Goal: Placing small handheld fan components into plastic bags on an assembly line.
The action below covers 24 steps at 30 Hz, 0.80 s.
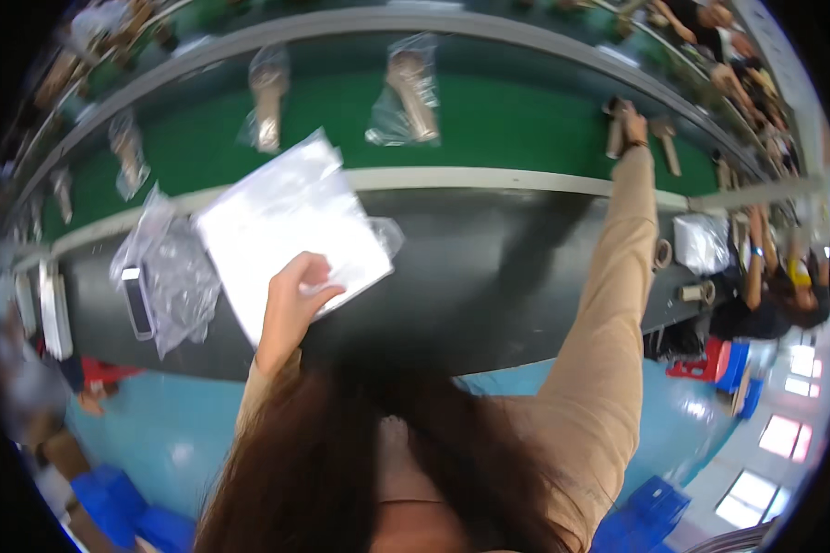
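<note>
Your right hand (634, 126) grips a beige hair dryer (615, 143); your left hand (292, 300) curls over stacked plastic bags (277, 207), its hold unclear.

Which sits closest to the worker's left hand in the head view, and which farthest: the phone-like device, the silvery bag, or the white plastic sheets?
From the left hand:
1. White plastic sheets: directly under it.
2. Phone-like device: off to its left.
3. Silvery bag: far right, past the right sleeve.
</note>
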Each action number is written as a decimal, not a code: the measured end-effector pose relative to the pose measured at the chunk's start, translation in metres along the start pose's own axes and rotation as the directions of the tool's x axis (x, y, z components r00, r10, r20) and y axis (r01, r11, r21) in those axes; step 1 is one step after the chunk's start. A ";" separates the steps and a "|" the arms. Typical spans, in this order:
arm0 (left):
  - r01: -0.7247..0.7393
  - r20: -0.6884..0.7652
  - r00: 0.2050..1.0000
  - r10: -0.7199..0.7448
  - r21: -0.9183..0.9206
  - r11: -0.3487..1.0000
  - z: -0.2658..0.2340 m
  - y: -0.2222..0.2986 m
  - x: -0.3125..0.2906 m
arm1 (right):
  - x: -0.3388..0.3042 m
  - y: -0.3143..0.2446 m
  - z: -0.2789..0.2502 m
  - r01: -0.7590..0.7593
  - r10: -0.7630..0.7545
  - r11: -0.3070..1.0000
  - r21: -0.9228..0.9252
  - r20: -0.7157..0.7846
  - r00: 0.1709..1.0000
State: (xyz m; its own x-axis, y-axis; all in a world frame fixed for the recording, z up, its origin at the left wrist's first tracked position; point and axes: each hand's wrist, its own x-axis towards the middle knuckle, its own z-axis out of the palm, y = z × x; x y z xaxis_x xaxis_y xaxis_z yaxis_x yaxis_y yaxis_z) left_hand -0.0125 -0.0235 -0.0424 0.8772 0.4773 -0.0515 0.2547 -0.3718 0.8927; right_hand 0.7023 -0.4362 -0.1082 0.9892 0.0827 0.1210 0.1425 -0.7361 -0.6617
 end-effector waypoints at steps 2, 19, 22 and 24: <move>0.172 -0.088 0.982 -0.168 0.047 0.984 -0.008 0.005 -0.019 | -0.053 -0.117 0.132 -0.335 0.252 0.874 0.352 0.261 0.932; -0.184 -0.204 0.956 0.212 0.148 0.972 0.002 -0.005 -0.004 | -0.257 -0.227 0.013 0.082 -0.292 0.794 0.603 0.258 0.921; -0.234 -0.205 0.941 0.269 0.181 0.955 0.007 0.000 -0.004 | -0.360 -0.245 0.014 0.060 -0.375 0.594 0.802 0.210 0.903; -0.239 -0.218 0.931 0.292 0.241 0.941 0.009 -0.003 -0.009 | -0.425 -0.259 0.041 0.063 -0.369 0.453 0.889 0.123 0.921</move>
State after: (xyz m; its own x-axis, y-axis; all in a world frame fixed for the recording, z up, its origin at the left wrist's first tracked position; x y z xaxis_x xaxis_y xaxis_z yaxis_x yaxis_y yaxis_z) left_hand -0.0179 -0.0341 -0.0490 0.8026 0.5094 0.3103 0.1286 -0.6558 0.7439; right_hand 0.2463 -0.2530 -0.0184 0.8628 0.4304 0.2652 0.1579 0.2689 -0.9501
